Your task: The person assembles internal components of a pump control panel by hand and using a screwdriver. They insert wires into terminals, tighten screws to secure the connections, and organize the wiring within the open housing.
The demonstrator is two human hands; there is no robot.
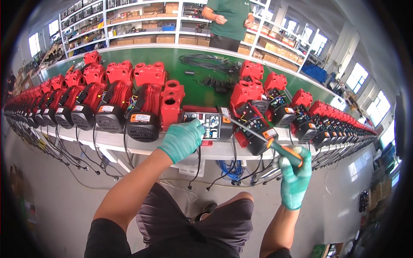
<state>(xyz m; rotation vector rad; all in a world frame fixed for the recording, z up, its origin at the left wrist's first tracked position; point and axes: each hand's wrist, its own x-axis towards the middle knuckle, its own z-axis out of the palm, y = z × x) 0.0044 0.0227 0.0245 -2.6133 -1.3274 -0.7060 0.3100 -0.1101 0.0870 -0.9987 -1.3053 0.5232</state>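
A red pump lies in front of me on the bench, its control box uncovered so that the circuit board inside shows. My left hand, in a green glove, reaches over the near left edge of this box. Its fingers are bent together at the board's left side; whatever they pinch is hidden. To the right, my gloved right hand grips a screwdriver by its green and orange handle. The long shaft slants up and left across a neighbouring pump with exposed wiring, its tip close to the first pump's black end.
Rows of red pumps with black motor housings line the bench on both sides, their cables hanging over the front edge. Grey cables and small black parts lie on the green top. Across it stands a person before shelves.
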